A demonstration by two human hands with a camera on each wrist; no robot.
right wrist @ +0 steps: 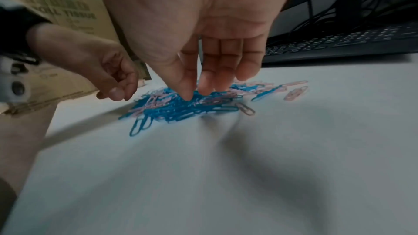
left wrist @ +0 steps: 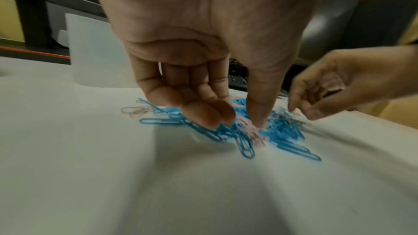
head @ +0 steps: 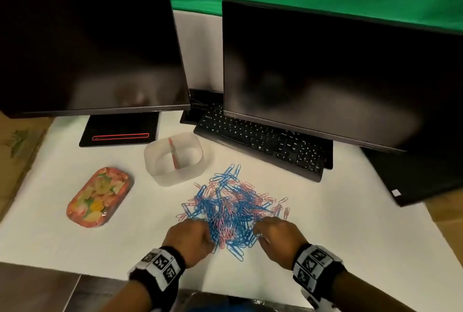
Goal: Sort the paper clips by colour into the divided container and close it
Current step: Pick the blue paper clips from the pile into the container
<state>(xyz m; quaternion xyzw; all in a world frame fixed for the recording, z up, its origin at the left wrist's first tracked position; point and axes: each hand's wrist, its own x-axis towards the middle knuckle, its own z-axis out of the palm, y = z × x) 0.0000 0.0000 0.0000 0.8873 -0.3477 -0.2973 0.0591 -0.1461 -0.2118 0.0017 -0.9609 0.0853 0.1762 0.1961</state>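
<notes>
left hand (head: 189, 237) grip: fingertips in paper clips (head: 230, 214) | right hand (head: 278, 236) likewise

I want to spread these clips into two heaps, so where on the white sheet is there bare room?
Bare sheet lies between the floral lid and the paper clip pile, and right of the pile below the keyboard. It is crowded between the container and the pile, and where the left hand and right hand work.
</notes>
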